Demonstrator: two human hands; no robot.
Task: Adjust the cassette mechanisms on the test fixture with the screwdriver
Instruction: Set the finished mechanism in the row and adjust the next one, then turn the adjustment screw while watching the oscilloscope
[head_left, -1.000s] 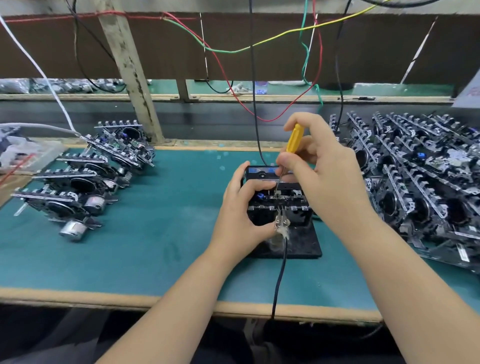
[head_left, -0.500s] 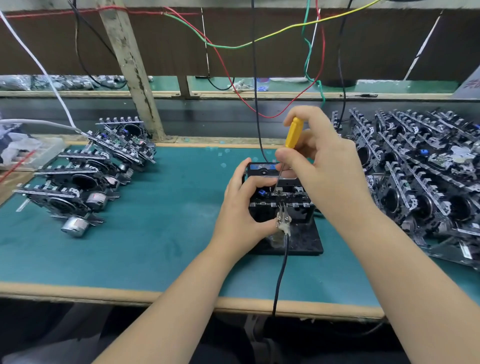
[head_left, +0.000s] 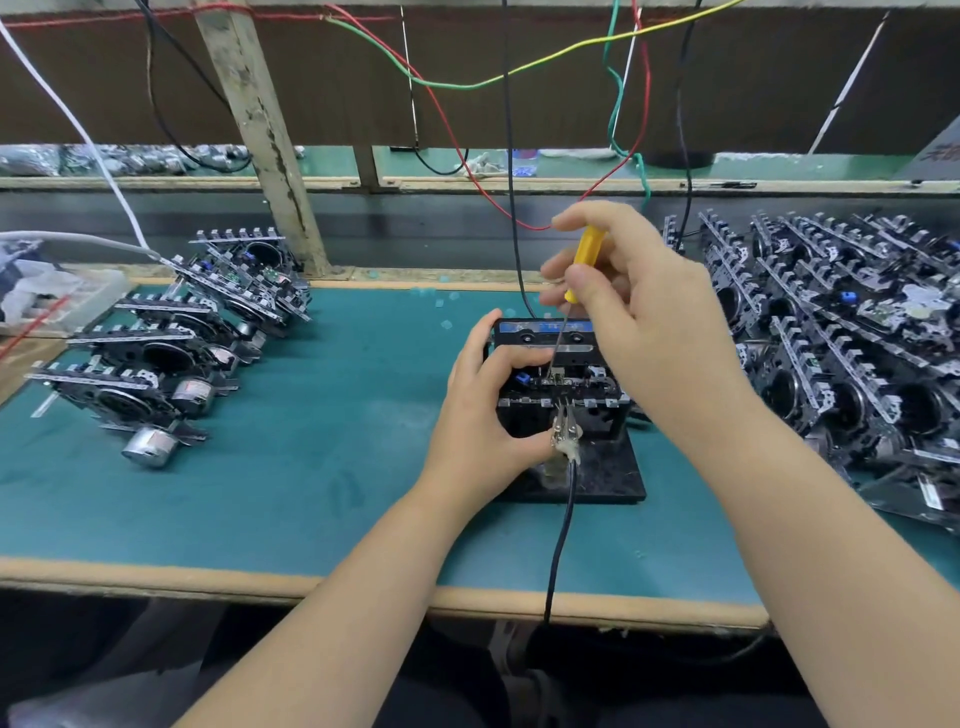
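A black test fixture (head_left: 608, 475) stands mid-table on the teal mat. A cassette mechanism (head_left: 592, 387) sits on it, with a black cassette (head_left: 540, 332) at its far side. My left hand (head_left: 480, 415) grips the mechanism's left end, thumb on top. My right hand (head_left: 644, 312) pinches a yellow-handled screwdriver (head_left: 584, 265), held nearly upright, its thin shaft reaching down to the mechanism's top. A metal clip (head_left: 565, 431) on a black cable is attached to the mechanism's front.
Several cassette mechanisms (head_left: 171, 348) are stacked on the left, and a larger pile (head_left: 841, 332) fills the right. A clear plastic box (head_left: 47, 296) sits far left. Coloured wires (head_left: 519, 78) hang above. The table's front edge (head_left: 311, 582) runs below my forearms.
The view has shifted slightly. My right hand has raised and tilted the screwdriver a little while its tip stays on the mechanism. My left hand keeps its grip.
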